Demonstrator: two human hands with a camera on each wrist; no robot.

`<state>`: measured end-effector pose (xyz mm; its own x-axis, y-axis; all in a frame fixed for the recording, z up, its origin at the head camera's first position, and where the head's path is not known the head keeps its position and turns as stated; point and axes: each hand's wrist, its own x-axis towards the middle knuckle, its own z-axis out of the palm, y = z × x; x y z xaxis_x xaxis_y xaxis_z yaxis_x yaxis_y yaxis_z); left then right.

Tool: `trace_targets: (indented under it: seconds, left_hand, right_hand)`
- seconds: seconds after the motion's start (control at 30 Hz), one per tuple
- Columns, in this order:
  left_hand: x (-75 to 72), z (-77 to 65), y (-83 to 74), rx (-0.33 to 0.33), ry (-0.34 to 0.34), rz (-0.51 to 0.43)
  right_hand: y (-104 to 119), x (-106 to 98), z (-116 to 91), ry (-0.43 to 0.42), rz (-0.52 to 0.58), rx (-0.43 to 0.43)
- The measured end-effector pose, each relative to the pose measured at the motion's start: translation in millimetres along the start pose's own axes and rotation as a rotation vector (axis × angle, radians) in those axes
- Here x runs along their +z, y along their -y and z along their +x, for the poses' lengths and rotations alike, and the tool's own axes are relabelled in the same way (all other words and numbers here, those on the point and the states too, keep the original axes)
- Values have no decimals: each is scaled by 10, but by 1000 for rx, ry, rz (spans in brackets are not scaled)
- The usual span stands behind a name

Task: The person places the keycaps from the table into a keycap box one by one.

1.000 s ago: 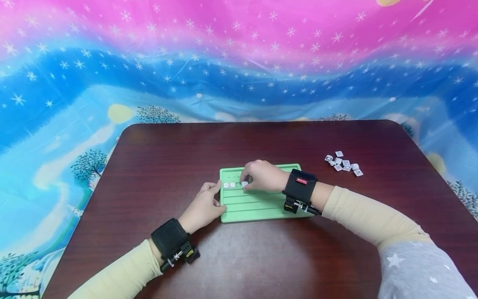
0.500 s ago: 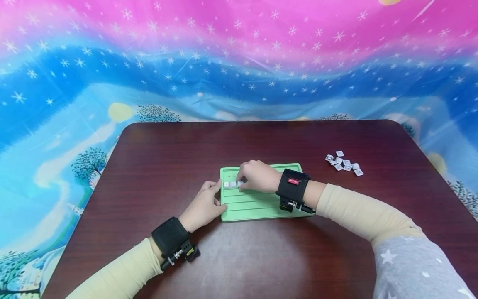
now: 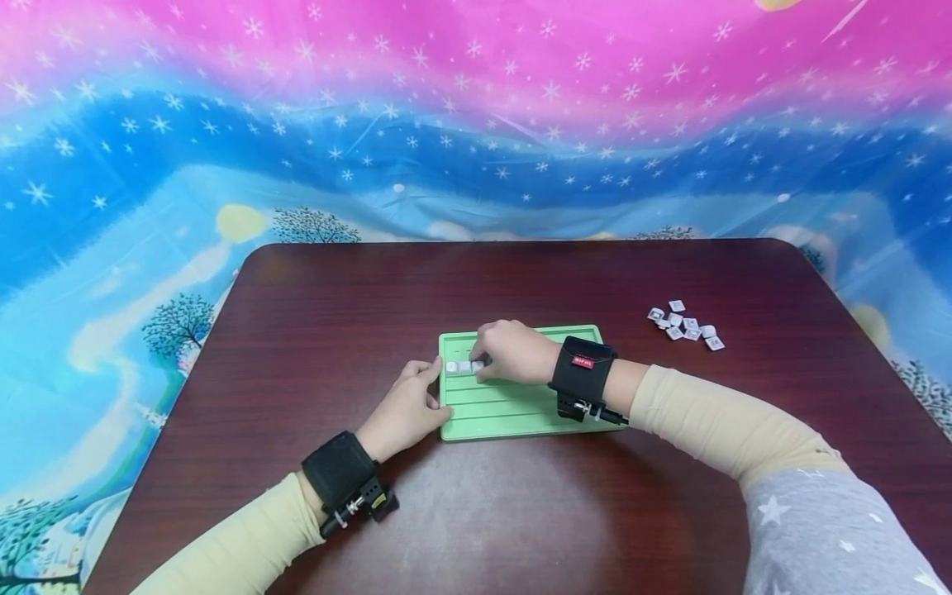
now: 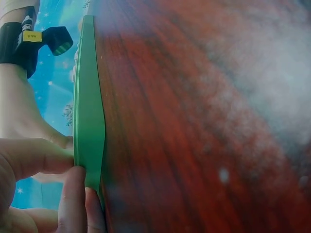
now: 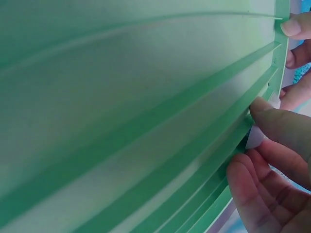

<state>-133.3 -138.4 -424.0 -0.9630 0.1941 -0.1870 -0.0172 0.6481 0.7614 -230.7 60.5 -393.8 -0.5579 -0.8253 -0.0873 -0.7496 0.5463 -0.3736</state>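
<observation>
I'm seeing a white cap (image 3: 478, 366) sitting in the tray (image 3: 513, 425), just R of 2 others (image 3: 458, 368); R hand (image 3: 516, 352) is pinching it, thumb & fingers nearly tog. L hand (image 3: 402, 415) is holding tray's L edge, digits spread. Loose caps (image 3: 691, 324) are lying R on table (image 3: 357, 297).

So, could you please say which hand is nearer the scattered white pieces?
Right. The right hand is over the tray, left of the scattered pieces; the left hand is farther, at the tray's left edge.
</observation>
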Motion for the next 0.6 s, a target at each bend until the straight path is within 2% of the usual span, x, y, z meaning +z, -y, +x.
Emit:
trace_targets:
  seconds: [0.6]
  left_hand:
    - [-7, -13, -21, -12, 13, -2]
  right_hand:
    - [-15, 5, -30, -28, -29, 16]
